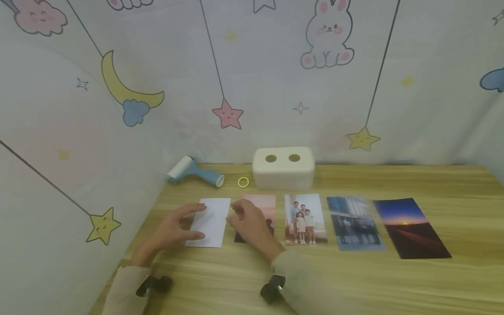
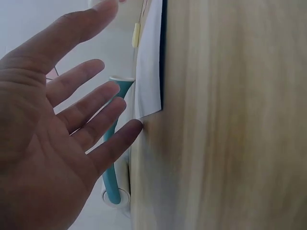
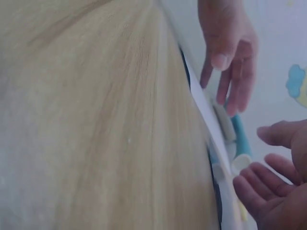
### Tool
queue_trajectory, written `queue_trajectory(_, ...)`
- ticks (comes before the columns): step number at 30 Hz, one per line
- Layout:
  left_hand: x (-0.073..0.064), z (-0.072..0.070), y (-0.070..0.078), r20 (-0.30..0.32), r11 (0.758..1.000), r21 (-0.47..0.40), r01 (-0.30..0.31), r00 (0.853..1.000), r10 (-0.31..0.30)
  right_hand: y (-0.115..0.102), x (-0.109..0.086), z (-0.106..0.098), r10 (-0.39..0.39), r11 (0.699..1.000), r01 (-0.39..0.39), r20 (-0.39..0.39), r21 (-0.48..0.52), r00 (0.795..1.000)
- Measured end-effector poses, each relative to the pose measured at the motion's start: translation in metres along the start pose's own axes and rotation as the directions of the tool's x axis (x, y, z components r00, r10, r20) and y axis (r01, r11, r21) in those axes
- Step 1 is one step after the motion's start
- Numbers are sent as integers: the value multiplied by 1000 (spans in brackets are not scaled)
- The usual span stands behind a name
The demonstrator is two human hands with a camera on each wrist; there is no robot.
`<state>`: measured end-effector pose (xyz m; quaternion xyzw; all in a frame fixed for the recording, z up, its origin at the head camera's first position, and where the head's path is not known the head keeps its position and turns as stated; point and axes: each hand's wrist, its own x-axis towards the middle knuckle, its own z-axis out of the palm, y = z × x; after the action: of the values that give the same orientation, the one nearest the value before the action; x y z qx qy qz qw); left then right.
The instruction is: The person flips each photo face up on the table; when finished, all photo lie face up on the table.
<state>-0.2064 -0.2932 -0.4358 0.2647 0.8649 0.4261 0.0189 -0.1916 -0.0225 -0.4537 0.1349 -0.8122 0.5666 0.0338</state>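
A white rectangular sheet point(image 1: 212, 218) lies on the wooden table, a dark edge showing beneath it in the left wrist view. My left hand point(image 1: 175, 225) is at its left side, fingers spread and thumb apart; the little finger is close to a corner of the sheet point(image 2: 150, 72). By the right edge of the sheet is my right hand point(image 1: 252, 223), its fingers loosely bent. Nothing shows between the thumb and fingers of the right hand point(image 3: 276, 175) in the right wrist view. A pink-sky photo point(image 1: 265, 203) lies partly hidden behind the right hand.
To the right lie a family photo point(image 1: 305, 221), a group photo point(image 1: 354, 225) and a sunset photo point(image 1: 411, 227). Along the back are a blue-handled lint roller point(image 1: 202, 173), a small yellow ring point(image 1: 243, 182) and a white box with two holes point(image 1: 283, 175), near the patterned curtain.
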Motion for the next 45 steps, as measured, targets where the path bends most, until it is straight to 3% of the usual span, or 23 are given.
queue_trajectory(10, -4, -3, -5, 62, 992, 126, 26, 998, -34, 3, 1, 7, -16, 999, 18, 43, -37, 999)
queue_trajectory(18, -3, -1, -8, 116, 983, 182, -18, 993, -3, 3, -2, 8, -19, 997, 28, 127, -67, 992)
queue_trajectory(26, -3, 1, -8, 138, 981, 194, -26, 990, -2, 9, -3, 10, -107, 979, 137, 191, -150, 976)
queue_trajectory(35, -1, 3, -7, 145, 974, 225, -34, 989, 1, 15, 0, 12, -201, 947, 239, 184, -217, 962)
queue_trajectory(40, 0, 3, -6, 140, 973, 227, -42, 990, 10, 14, 0, 13, -211, 946, 247, 182, -211, 960)
queue_trajectory(45, 1, 4, -6, 141, 972, 236, -13, 990, -21, 14, 0, 14, -212, 943, 250, 181, -220, 960)
